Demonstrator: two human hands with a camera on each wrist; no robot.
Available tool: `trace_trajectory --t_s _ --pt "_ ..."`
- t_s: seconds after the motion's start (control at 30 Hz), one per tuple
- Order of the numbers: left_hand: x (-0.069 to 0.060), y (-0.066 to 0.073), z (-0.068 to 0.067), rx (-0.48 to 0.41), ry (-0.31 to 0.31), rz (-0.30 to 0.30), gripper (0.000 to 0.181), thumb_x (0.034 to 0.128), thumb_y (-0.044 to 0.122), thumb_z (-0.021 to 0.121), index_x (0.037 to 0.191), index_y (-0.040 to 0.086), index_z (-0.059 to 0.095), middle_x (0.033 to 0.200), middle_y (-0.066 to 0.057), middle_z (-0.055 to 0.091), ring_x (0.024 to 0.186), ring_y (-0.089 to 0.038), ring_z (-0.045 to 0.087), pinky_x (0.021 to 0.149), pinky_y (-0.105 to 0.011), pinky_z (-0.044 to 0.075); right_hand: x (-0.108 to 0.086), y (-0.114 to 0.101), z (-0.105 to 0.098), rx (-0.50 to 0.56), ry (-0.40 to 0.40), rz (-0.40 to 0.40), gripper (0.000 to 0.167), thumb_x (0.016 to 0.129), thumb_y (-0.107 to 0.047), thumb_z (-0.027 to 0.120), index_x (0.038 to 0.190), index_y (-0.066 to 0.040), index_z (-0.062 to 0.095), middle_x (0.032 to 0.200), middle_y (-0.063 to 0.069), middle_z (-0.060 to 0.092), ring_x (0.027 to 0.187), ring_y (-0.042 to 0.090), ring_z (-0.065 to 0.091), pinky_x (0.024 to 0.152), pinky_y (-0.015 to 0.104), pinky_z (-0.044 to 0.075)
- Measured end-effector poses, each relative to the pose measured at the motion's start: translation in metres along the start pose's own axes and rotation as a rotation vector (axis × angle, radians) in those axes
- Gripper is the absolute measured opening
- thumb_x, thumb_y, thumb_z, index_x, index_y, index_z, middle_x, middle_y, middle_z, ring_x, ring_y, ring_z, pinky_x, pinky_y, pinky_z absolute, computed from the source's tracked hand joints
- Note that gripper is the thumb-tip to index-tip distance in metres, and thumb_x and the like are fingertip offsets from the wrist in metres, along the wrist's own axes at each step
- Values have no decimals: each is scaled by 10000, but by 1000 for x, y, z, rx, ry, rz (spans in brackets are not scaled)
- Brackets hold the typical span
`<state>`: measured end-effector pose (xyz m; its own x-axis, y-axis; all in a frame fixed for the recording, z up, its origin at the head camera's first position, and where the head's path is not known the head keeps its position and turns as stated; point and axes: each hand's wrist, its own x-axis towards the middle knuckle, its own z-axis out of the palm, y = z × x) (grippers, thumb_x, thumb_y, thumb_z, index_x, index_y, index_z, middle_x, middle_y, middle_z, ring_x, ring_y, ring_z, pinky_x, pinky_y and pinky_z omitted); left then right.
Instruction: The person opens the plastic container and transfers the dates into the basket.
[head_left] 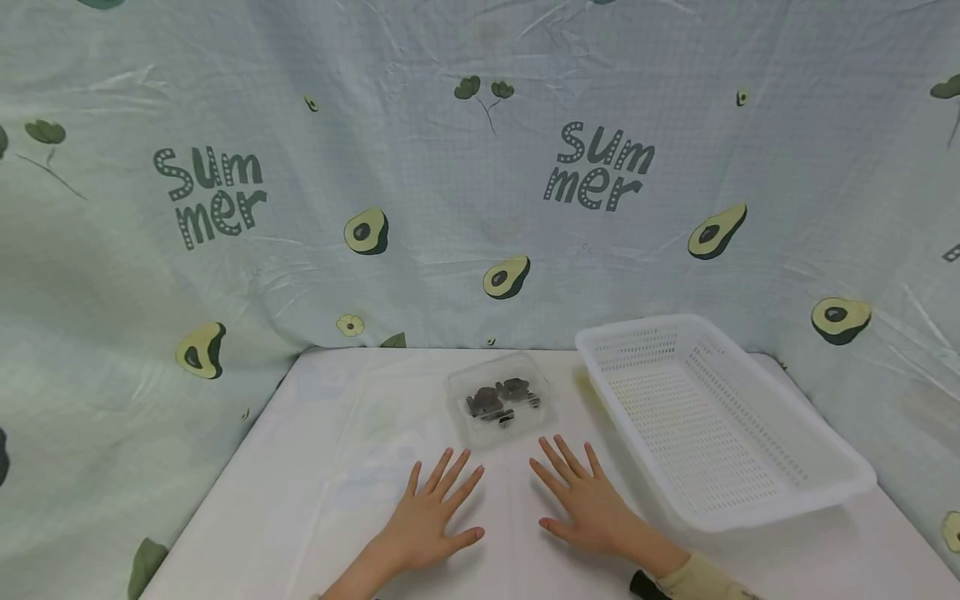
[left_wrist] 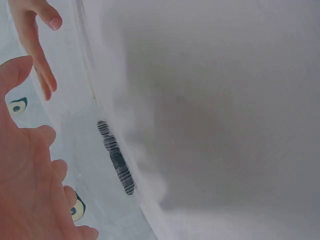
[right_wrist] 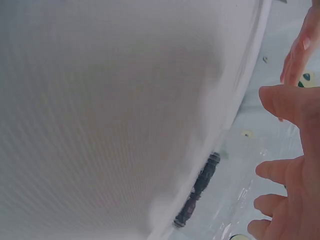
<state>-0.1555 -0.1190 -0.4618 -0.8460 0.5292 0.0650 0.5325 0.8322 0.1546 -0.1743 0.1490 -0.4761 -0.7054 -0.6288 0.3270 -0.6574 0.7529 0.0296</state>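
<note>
Both hands are spread over the near part of the white table, palms down and holding nothing. My left hand (head_left: 429,523) has its fingers fanned out towards the back. To its right, my right hand (head_left: 591,510) is spread in the same way, close to the basket's left side. Just beyond the fingertips stands a clear plastic box (head_left: 498,398), apart from both hands, with several small dark objects (head_left: 489,403) in it. Their kind is too small to tell. In the left wrist view the dark objects (left_wrist: 117,159) look ridged or striped.
A white perforated plastic basket (head_left: 705,425) stands on the right of the white table (head_left: 360,433). A pale curtain (head_left: 435,167) printed with avocados and lettering hangs behind and along the sides. Near the right sleeve lies a black item (head_left: 647,586), partly cut off.
</note>
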Motion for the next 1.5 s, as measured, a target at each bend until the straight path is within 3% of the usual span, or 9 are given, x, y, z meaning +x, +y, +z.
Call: trace_trajectory --t_s 0.37,0.5,0.67,0.8,0.97,1.13,1.23,1.5 --pt "0 -11 -6 -7 -54 80 648 878 540 398 1418 228 223 1498 -35 165 1378 -285 133 1043 -588 148 12 8 1 32 6 -70 653 793 -409 616 1333 -107 407 1436 112 311 1300 331 311 971 601 243" --pt "3 -14 -9 -74 -77 74 621 897 512 385 1420 224 213 1498 -34 167 1381 -272 128 1047 -580 156 18 11 4 45 18 -88 609 814 -380 602 1323 -100 419 1414 113 352 1290 319 336 972 588 263" --pt "8 -17 -14 -371 -79 31 590 921 415 415 1425 206 192 1488 -72 190 1375 -300 134 1042 -595 140 27 13 6 116 10 -83 567 856 -330 565 1351 -124 380 1423 95 341 1310 294 316 994 566 268" --pt "12 -19 -16 -621 -58 -2 584 923 400 422 1421 183 210 1473 -119 212 1360 -332 163 1032 -589 174 35 11 5 160 71 -97 551 839 -252 601 1339 -130 402 1403 90 375 1284 304 355 978 552 301" --pt "17 -19 -18 -788 -4 -8 549 929 375 421 1394 119 283 1434 -134 299 1328 -338 250 1016 -548 257 44 10 5 179 148 -94 522 801 -178 648 1287 -113 471 1345 105 452 1242 311 410 942 533 349" --pt "22 -20 -18 -1012 55 -15 498 942 244 430 1350 -22 323 1360 -246 367 1265 -389 339 988 -474 342 53 9 6 206 199 -82 482 781 -143 667 1237 -81 523 1304 123 494 1210 314 448 927 520 371" --pt "25 -20 -19 -1143 64 -85 493 945 229 424 1337 -54 326 1337 -264 388 1242 -397 367 978 -442 371 61 8 6 228 237 -73 453 769 -129 679 1202 -79 555 1274 112 524 1186 306 472 929 492 378" --pt "32 -20 -23 -1432 131 -406 498 932 272 424 1323 -28 348 1276 -207 492 1153 -284 515 936 -379 432 82 4 8 323 344 -44 351 756 -68 685 1100 -54 613 1166 107 596 1110 310 526 901 458 405"
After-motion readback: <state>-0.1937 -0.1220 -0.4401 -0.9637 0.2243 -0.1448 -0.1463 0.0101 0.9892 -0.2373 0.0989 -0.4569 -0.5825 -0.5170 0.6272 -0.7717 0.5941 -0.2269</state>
